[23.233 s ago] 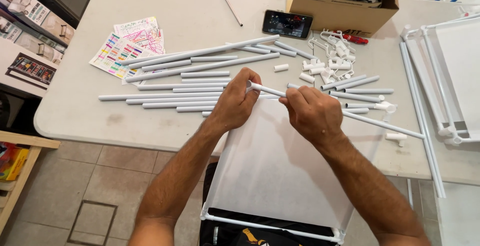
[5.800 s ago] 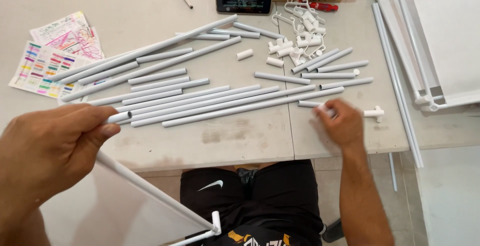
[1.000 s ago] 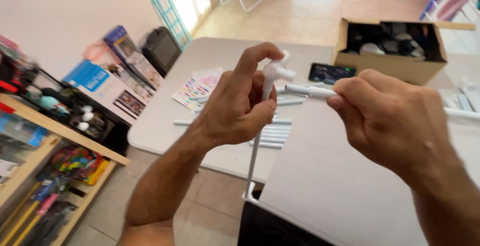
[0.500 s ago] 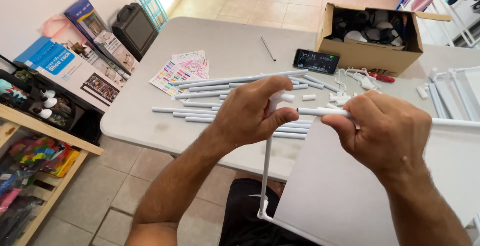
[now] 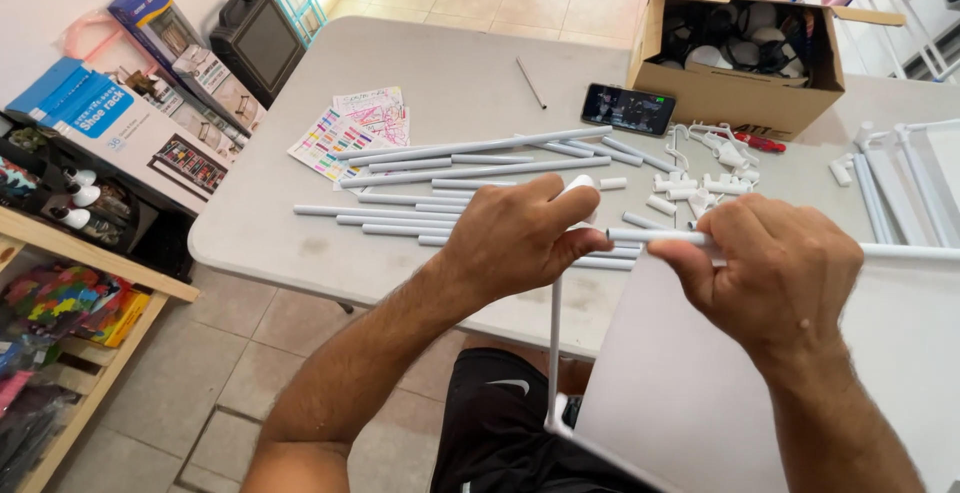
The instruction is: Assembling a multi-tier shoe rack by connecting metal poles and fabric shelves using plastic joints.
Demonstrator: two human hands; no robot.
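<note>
The left hand (image 5: pixel 520 238) closes its grip on a white plastic corner connector (image 5: pixel 578 189) at the top of a thin white vertical tube (image 5: pixel 554 343). The right hand (image 5: pixel 775 273) clamps its grip around a white horizontal tube (image 5: pixel 650 236), whose free end sits just beside the connector, between both hands. A white fabric panel (image 5: pixel 700 393) hangs below the horizontal tube. Loose white tubes (image 5: pixel 470 168) lie beyond on the grey surface (image 5: pixel 260 233), near a dark smartphone (image 5: pixel 628 110) and a brown cardboard box (image 5: pixel 740 93).
</note>
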